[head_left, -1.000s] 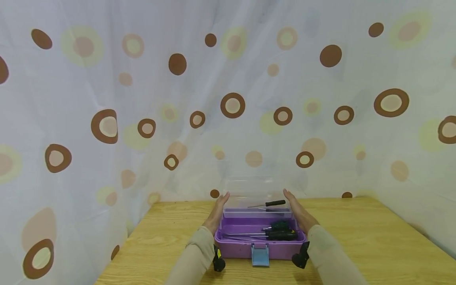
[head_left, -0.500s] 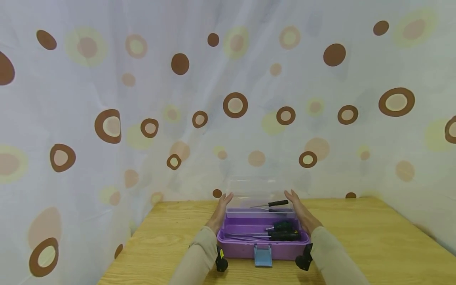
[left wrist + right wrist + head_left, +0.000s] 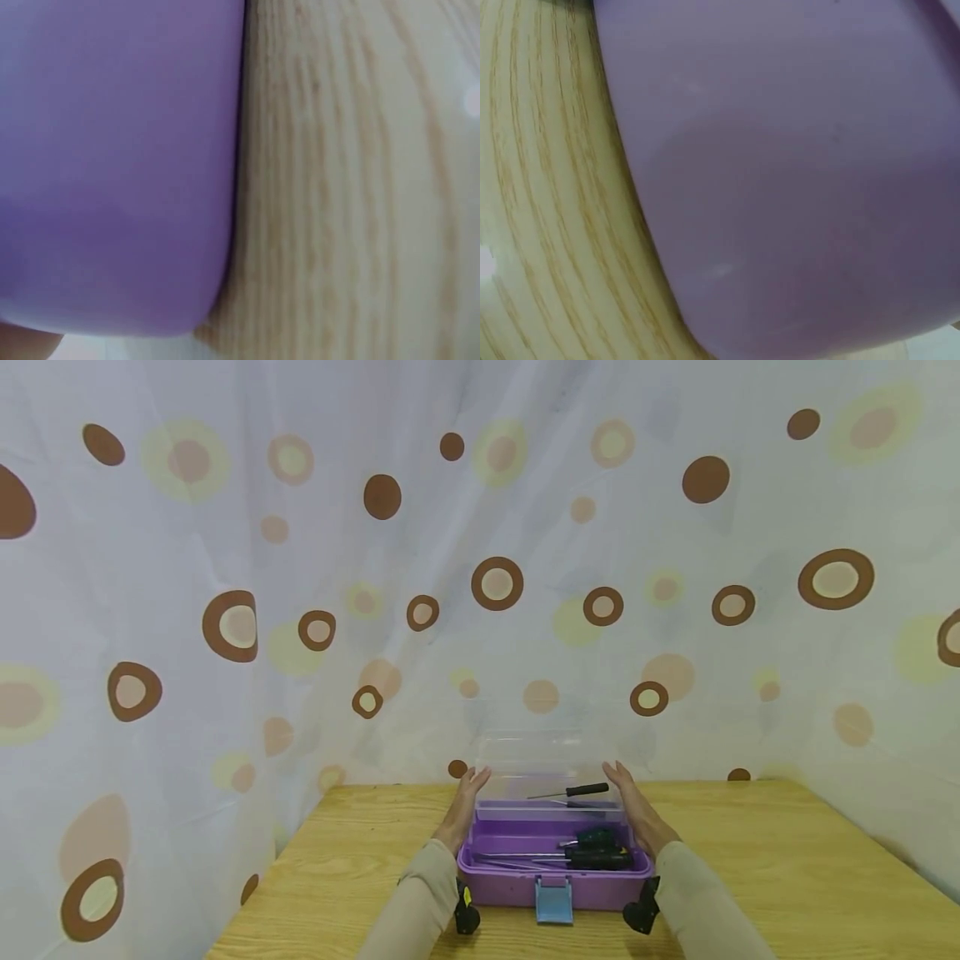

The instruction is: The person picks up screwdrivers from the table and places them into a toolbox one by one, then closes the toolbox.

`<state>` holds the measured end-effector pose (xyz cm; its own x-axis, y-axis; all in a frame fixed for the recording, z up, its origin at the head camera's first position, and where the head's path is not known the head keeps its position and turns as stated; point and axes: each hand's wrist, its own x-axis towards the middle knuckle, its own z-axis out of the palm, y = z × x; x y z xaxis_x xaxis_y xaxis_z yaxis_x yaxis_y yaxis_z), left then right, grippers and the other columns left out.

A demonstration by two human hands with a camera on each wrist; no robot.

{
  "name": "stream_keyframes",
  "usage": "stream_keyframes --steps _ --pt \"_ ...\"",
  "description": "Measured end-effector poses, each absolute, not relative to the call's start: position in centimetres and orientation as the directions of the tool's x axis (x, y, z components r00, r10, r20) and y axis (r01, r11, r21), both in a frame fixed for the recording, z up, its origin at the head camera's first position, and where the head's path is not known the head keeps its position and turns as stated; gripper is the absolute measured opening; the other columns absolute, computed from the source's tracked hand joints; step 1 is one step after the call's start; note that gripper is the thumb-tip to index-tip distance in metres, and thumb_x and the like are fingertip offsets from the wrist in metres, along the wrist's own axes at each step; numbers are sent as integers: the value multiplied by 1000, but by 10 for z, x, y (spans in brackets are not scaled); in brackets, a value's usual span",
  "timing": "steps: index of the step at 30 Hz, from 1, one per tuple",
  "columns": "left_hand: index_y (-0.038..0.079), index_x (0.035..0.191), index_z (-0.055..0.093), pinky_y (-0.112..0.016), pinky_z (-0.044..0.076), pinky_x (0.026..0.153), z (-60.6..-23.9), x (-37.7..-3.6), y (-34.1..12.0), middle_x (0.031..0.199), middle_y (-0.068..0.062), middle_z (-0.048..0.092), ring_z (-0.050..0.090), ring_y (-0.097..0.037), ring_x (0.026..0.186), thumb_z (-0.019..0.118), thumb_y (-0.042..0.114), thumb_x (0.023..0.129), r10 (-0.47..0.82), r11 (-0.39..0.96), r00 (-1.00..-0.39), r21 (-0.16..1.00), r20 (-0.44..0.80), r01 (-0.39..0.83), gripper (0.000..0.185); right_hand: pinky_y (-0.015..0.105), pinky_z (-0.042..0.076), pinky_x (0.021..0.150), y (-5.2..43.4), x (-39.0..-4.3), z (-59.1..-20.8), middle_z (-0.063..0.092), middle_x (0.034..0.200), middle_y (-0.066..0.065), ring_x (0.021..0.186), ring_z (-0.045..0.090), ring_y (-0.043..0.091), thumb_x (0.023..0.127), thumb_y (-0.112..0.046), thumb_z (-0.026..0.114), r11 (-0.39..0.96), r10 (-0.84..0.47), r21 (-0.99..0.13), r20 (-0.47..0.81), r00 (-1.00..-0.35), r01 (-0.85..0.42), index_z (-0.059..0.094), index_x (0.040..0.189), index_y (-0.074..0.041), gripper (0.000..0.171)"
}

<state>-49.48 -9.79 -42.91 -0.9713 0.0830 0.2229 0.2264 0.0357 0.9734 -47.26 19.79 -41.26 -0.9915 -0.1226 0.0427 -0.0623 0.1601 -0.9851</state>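
Note:
A purple toolbox [image 3: 502,890] sits on the wooden table with its clear lid [image 3: 547,752] raised at the back. My left hand [image 3: 459,814] lies along the box's left side, fingers extended toward the back. Along the right side, my right hand [image 3: 637,814] lies in the same way. Inside the box are a long screwdriver with a black handle [image 3: 600,858] and a dark green handle [image 3: 596,837]. A small black screwdriver [image 3: 587,790] lies higher up, in a clear tray [image 3: 510,810]. Both wrist views are mostly filled by purple side walls [image 3: 112,165] [image 3: 780,187].
A blue latch [image 3: 553,902] hangs down at the front of the toolbox. Wooden tabletop [image 3: 367,852] extends to both sides. Behind stands a white curtain [image 3: 420,543] with brown and yellow circles. A black wrist camera [image 3: 467,910] is on each wrist.
The head view has shifted slightly, so everything appears a little further right than one second ago. The hands stay at the toolbox's sides, and its contents have not moved.

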Motion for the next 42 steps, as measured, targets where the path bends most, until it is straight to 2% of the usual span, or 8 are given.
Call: stream_keyframes --steps 7,17,27,34,42 --pt "-9 159 17 -65 2 119 -428 -493 -97 165 -32 13 6 -49 152 49 44 104 62 24 -965 966 254 256 83 74 -8 113 199 -473 -414 -21 167 23 151 -14 49 106 -65 27 144 -122 -987 57 -991 -75 -16 163 -12 89" --pt "-4 160 22 -64 7 120 -426 -494 -99 164 -32 19 13 -49 151 57 48 100 23 27 -961 961 276 276 87 73 -8 113 201 -473 -414 -18 168 21 152 -15 46 106 -64 29 114 -107 -988 93 -990 -105 -14 164 -13 88" --pt "-2 160 24 -68 10 118 -429 -490 -101 164 -30 19 15 -51 150 52 53 102 10 64 -953 951 303 303 84 77 -9 111 201 -471 -415 -14 170 18 153 -13 43 107 -60 27 59 -100 -989 131 -986 -138 -11 166 -16 83" --pt "-6 160 20 -66 16 118 -428 -489 -103 165 -31 15 20 -55 147 46 47 107 3 -18 -948 947 319 319 79 74 -12 112 202 -470 -418 -13 171 16 154 -9 40 109 -55 21 24 -77 -980 194 -978 -196 -7 166 -13 76" --pt "-12 156 23 -62 17 120 -427 -490 -100 161 -34 21 21 -50 148 45 36 108 -31 -87 -925 921 378 379 71 66 -1 119 204 -469 -418 -7 171 16 155 -3 39 111 -49 21 3 -54 -972 234 -971 -234 -3 166 -8 73"
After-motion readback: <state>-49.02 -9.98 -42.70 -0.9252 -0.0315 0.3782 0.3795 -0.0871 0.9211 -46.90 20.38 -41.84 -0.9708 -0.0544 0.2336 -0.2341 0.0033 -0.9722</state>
